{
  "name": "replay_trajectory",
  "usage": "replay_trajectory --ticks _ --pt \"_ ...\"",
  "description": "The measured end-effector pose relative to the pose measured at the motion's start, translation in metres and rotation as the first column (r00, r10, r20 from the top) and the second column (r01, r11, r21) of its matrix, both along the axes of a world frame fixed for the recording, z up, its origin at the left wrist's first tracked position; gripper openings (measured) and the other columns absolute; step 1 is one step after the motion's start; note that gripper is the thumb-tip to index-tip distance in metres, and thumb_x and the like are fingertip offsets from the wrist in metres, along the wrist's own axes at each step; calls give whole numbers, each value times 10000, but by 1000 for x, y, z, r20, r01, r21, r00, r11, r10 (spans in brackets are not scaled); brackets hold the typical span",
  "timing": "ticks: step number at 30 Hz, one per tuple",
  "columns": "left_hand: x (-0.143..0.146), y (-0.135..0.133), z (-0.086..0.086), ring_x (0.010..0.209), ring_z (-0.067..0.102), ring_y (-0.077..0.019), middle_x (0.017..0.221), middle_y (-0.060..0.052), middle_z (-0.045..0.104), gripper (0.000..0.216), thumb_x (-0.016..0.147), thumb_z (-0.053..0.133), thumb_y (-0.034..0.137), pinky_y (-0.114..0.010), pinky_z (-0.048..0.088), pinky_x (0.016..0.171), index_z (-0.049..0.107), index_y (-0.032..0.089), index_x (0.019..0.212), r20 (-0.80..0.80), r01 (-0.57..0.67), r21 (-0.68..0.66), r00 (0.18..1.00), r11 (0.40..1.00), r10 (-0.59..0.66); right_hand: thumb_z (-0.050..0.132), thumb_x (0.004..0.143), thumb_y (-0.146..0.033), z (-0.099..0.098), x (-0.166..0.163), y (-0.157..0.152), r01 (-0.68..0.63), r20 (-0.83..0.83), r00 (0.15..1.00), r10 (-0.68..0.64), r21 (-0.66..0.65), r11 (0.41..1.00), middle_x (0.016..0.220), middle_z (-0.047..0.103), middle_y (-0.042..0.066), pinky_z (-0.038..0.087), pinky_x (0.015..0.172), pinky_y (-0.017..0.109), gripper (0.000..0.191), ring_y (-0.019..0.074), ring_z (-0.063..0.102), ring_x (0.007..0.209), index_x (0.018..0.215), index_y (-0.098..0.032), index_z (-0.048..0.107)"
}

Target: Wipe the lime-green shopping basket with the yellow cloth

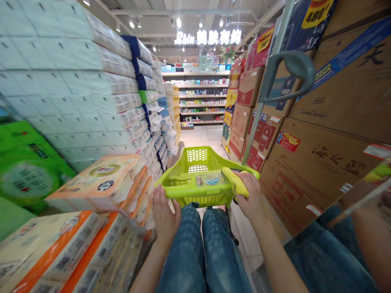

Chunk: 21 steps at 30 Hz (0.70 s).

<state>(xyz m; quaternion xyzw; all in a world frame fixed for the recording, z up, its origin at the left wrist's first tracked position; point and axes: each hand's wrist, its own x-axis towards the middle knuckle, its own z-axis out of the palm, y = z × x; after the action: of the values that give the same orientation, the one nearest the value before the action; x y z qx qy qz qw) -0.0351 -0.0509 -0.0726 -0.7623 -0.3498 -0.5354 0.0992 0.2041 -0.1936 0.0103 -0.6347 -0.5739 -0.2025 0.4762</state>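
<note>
A lime-green rolling shopping basket stands right in front of my knees, and its mesh inside looks bare. My left hand is at the basket's near left corner, fingers over the rim and thumb on the near side. At the near right corner, my right hand is closed around a folded yellow cloth, pressed against the rim. A clear-covered label is set in the near rim. From the right side a metal pole rises to a grey loop handle, which neither hand touches.
Stacked white tissue packs wall the left side, with orange tissue packs low beside my left arm. Cardboard cartons are piled along the right. A mirror at lower right reflects jeans and an arm. Product shelves close the aisle's far end.
</note>
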Motion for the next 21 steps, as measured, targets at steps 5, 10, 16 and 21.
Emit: replay_trajectory --ticks 5,10,16,21 --pt "4 -12 10 1510 175 -325 1597 -251 232 836 897 571 205 -567 253 1183 78 101 1564 55 -2 7 998 1000 1 471 761 -136 -1 -13 1 12 -15 1000 -12 -13 1000 1086 670 73 429 974 451 487 262 571 1030 1223 -197 609" --pt "28 -32 34 1498 233 -285 1583 -186 319 758 911 483 151 -507 268 1189 106 133 1568 -129 133 6 983 991 -131 463 733 -145 -1 -14 4 19 -21 1000 -20 -29 999 1056 663 76 419 988 467 510 271 565 1036 1218 -193 615" --pt "39 -33 40 1469 314 -261 1521 -144 445 678 896 423 104 -470 260 1191 227 141 1544 -199 151 -65 967 986 -161 457 757 -155 -7 -22 4 15 -3 1000 -15 -4 1000 1104 662 83 385 1045 497 513 266 577 1055 1252 -190 584" --pt "32 -34 31 1457 340 -256 1499 -147 470 667 903 420 97 -492 265 1188 234 155 1541 -185 200 -48 961 979 -206 442 873 -208 -43 -30 -8 41 62 997 -47 98 994 1332 592 105 234 1167 575 544 290 494 1301 1416 -213 459"
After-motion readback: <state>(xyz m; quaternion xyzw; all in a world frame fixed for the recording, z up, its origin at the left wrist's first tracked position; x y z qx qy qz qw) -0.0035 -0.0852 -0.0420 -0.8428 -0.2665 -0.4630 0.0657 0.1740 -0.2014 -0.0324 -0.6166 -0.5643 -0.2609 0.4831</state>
